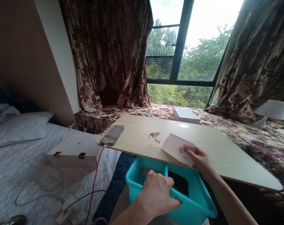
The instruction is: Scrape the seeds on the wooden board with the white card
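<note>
Head view: pale, translucent sheet (176,148) and turquoise 2-compartment bin (195,204).

The right hand (200,159) pinches a translucent sheet (176,148), tilted at the near edge of a pale wooden table (226,150). Just left of the sheet lies 1 scatter of small greenish-brown bits (154,135). The left hand (156,190) grasps the near rim of a turquoise bin (193,207) split into 2 compartments, the right holding dark contents (178,182). A red cable (96,172) runs down from the table's left end. 1 white box (72,150) sits on the bed (55,134).
</note>
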`<action>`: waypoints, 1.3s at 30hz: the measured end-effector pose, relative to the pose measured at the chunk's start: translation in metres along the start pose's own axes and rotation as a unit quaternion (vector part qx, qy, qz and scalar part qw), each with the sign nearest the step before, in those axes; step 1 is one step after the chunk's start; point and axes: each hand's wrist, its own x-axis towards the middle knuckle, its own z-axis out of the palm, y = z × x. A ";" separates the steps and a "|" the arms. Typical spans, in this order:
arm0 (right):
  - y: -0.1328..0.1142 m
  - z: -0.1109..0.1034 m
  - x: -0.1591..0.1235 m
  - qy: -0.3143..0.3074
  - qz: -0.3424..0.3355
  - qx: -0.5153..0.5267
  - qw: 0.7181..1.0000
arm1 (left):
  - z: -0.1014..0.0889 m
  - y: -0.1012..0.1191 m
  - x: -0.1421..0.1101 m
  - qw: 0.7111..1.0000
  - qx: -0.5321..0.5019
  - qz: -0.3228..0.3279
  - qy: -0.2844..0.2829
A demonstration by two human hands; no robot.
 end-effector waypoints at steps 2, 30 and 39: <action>0.005 -0.001 0.000 -0.015 -0.004 -0.003 1.000 | 0.000 -0.001 0.000 1.000 0.002 0.001 0.001; -0.011 0.010 -0.006 0.001 -0.019 -0.018 1.000 | 0.004 -0.004 0.002 1.000 0.007 0.003 0.017; -0.008 0.020 -0.006 -0.027 -0.030 0.012 0.999 | 0.005 -0.006 0.000 1.000 0.001 0.001 0.021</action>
